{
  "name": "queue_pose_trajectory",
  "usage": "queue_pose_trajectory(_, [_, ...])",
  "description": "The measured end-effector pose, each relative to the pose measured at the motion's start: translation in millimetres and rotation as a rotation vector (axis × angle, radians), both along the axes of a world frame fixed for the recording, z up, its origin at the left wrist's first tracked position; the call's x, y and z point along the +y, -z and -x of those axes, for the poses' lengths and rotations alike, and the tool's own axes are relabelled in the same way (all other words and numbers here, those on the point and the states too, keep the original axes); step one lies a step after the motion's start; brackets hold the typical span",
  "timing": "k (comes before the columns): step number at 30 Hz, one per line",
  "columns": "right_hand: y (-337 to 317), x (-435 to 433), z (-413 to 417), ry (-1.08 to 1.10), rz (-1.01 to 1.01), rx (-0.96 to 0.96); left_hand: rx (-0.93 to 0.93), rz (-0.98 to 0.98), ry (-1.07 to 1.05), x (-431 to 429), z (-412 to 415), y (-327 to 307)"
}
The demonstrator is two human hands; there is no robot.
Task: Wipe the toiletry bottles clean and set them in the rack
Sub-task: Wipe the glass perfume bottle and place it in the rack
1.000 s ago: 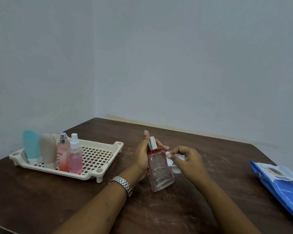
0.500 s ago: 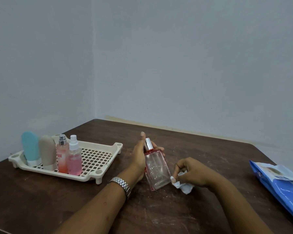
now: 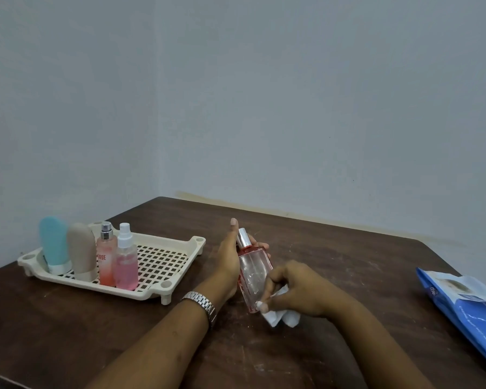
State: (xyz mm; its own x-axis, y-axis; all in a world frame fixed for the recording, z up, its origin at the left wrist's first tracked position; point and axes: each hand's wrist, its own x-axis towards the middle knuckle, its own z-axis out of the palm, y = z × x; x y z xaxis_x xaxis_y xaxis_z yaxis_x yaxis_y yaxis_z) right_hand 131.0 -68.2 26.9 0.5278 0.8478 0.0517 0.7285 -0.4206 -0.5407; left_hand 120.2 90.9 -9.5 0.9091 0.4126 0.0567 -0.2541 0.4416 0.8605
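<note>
Contents of the dark brown wooden desk [image 3: 348, 262], from the left:

1. Rack [image 3: 141, 293]: cream plastic, with a grid floor and short feet. It holds four upright items in a row at its left end, each touching or just beside the next.
   - Teal tube [image 3: 52, 245], standing on its pale cap. No readable label.
   - Beige tube [image 3: 82, 251], also cap down. No readable label.
   - Pink spray bottle [image 3: 106, 258] with a silver sprayer. It has pink-orange liquid inside and red lettering ending "AGE"; the first letters are not clear.
   - Pink mist bottle [image 3: 127, 262] with a white nozzle under a clear cap and pink liquid inside. No writing can be made out.
   - The right part of the rack's floor is bare grid.
2. Left hand [image 3: 229, 265]: a metal wristwatch [image 3: 201, 301] is on the wrist. The fingers are wrapped behind the glass bottle and the thumb points straight up beside its cap.
3. Glass bottle [image 3: 254, 273], the task's item: clear, red-tinted at the shoulder and along one edge, with a silver cap. It is outside the rack, to its right, and tilted with the cap leaning away. Its contents cannot be told.
4. Right hand [image 3: 298, 287]: the fingers are curled and pinch a white wipe [image 3: 281, 318] against the bottle's lower end.
5. Blue packet [image 3: 466, 313]: lies flat at the right edge with its white flap open. The printing is too small to read.
</note>
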Motion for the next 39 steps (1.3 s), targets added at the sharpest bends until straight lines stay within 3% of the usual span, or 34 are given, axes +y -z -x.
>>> queue_pose_trajectory(8, [5.7, 15.5, 14.9, -0.001, 0.064, -0.268, 0.011, 0.031, -0.029, 3.8, 0.1, 2.2])
queue_pose_trajectory(20, [18.4, 27.3, 15.0, 0.131, -0.370, -0.627, 0.014, 0.031, 0.021, -6.1, -1.0, 0.2])
queue_pose_trajectory(25, [22.8, 30.4, 12.3, 0.174, -0.413, -0.657, 0.013, 0.012, 0.002, -7.9, 1.7, -1.7])
queue_pose_trajectory(30, [22.6, 24.6, 6.0, 0.226, -0.426, -0.588, 0.003, -0.047, 0.003, -4.5, 0.0, 1.8])
queue_pose_trajectory(35, [31.5, 8.5, -22.6, 0.398, -0.345, -0.279, 0.025, -0.095, 0.004, -6.1, 5.4, -3.8])
queue_pose_trajectory(39, [42.8, 3.6, -30.6, 0.370, -0.203, -0.155, 0.024, -0.107, -0.017, -6.3, 2.3, -3.8])
